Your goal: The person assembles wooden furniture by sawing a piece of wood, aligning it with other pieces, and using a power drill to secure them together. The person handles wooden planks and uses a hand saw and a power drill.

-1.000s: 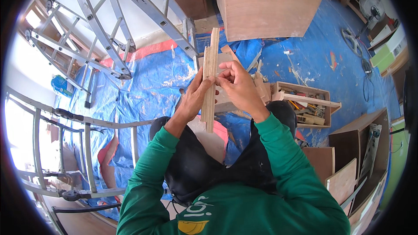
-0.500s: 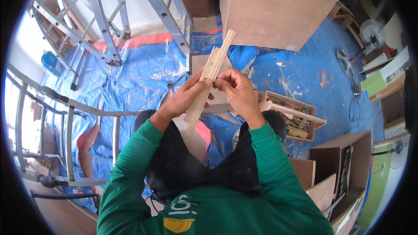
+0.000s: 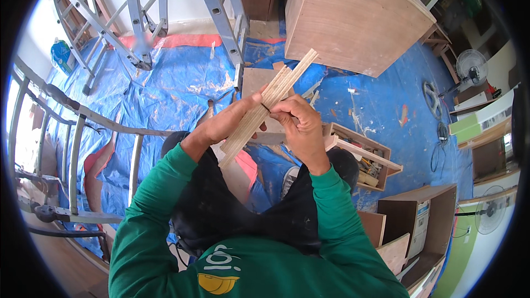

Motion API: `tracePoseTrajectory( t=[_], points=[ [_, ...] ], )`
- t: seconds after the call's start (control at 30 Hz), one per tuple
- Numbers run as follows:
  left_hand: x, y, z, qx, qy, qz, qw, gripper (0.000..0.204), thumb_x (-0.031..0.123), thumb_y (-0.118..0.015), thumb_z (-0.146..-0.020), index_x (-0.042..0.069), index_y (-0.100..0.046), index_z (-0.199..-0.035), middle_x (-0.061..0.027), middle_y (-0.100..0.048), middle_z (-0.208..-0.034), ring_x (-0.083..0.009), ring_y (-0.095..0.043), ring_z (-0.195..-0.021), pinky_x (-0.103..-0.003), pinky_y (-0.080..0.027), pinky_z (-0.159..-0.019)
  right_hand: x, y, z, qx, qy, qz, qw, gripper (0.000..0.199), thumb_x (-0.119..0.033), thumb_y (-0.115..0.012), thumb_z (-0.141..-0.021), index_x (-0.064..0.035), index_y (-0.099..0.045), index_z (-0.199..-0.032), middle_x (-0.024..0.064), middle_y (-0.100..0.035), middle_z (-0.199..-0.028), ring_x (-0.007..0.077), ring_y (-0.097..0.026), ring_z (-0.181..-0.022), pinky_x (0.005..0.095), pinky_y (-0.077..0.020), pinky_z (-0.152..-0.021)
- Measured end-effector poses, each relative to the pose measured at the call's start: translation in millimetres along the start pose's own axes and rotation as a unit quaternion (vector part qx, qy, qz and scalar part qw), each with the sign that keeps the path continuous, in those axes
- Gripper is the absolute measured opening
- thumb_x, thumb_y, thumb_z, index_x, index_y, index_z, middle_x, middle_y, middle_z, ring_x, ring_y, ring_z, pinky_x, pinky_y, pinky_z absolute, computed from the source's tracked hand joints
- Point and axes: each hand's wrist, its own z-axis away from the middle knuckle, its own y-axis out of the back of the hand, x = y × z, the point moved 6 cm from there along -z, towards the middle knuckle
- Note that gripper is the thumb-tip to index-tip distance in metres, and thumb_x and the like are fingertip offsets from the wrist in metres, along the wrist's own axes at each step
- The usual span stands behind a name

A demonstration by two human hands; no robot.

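Observation:
A bundle of narrow, pale wooden strips [image 3: 238, 137] slants up to the right in front of me, above my knees. My left hand [image 3: 222, 122] is closed around its middle from the left, with the thumb on top and fingertips showing underneath. Across the strips, by the left thumb, runs a thin dark band [image 3: 265, 106]. My right hand [image 3: 301, 128] is pinched against the bundle's right side, where the band's end meets the fingertips. Those fingertips partly hide what they hold.
Beyond my right knee sits a wooden toolbox [image 3: 385, 183] filled with tools. A large plywood cabinet [image 3: 353, 25] stands ahead, with metal ladders [image 3: 218, 8] at its left. Metal rails [image 3: 77, 157] flank my left side. Blue sheeting [image 3: 165, 80] covers the floor; an open cabinet [image 3: 444, 215] is at right.
The bundle has tilted further to the right, and its broad face shows more. Both hands have turned with it. The right hand stays pinched, and the whole view has shifted slightly.

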Motion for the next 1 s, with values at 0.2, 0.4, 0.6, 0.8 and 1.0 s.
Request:
tracePoseTrajectory(
  t=[0.2, 0.4, 0.6, 0.8, 1.0],
  points=[
    [-8, 9, -2, -0.009, -0.005, -0.026, 1.0, 0.065, 0.044, -0.026, -0.12, 0.006, -0.038, -0.171, -0.0127, -0.069, -0.125, -0.0178, -0.072, -0.096, -0.036, -0.061, -0.08, 4, -2, 3, 0.006, -0.005, 0.045, 0.999, 0.009, 0.002, -0.076, -0.101, -0.0037, -0.074, -0.108, 0.0036, -0.068, -0.096, 0.0131, -0.07, -0.09, 0.0284, -0.0568, -0.077],
    [-11, 13, -7, -0.036, 0.001, -0.076, 0.996, 0.064, 0.037, -0.027, -0.121, 0.0, -0.03, -0.173, -0.0152, -0.073, -0.119, -0.0185, -0.073, -0.091, -0.036, -0.062, -0.076, 10, -3, 8, 0.003, -0.021, 0.04, 0.999, 0.008, 0.001, -0.075, -0.102, -0.0034, -0.074, -0.109, 0.0038, -0.068, -0.095, 0.0134, -0.071, -0.086, 0.0285, -0.0571, -0.077],
    [-8, 13, 0, -0.024, 0.007, -0.063, 0.998, 0.063, 0.036, -0.028, -0.121, 0.001, -0.029, -0.174, -0.0151, -0.073, -0.118, -0.0192, -0.073, -0.091, -0.035, -0.062, -0.079, 5, -8, 10, -0.003, -0.027, 0.03, 0.999, 0.007, 0.0, -0.074, -0.103, -0.0031, -0.074, -0.108, 0.0042, -0.068, -0.094, 0.0131, -0.071, -0.085, 0.0285, -0.0567, -0.075],
    [-3, 12, 4, -0.039, 0.002, -0.07, 0.997, 0.062, 0.035, -0.03, -0.121, 0.0, -0.03, -0.173, -0.0175, -0.072, -0.126, -0.021, -0.074, -0.093, -0.036, -0.063, -0.083, 11, -12, 15, -0.018, -0.065, -0.005, 0.998, 0.008, 0.001, -0.072, -0.104, -0.003, -0.073, -0.111, 0.0059, -0.067, -0.098, 0.0156, -0.071, -0.086, 0.0311, -0.0596, -0.076],
    [-2, 14, 6, -0.051, 0.003, -0.069, 0.996, 0.061, 0.033, -0.032, -0.121, -0.001, -0.033, -0.172, -0.018, -0.071, -0.131, -0.0222, -0.074, -0.097, -0.036, -0.065, -0.081, 10, -16, 14, 0.004, -0.052, -0.042, 0.998, 0.006, -0.003, -0.073, -0.105, -0.0034, -0.074, -0.111, 0.0047, -0.067, -0.098, 0.0148, -0.071, -0.083, 0.0286, -0.0579, -0.07]
  ],
)
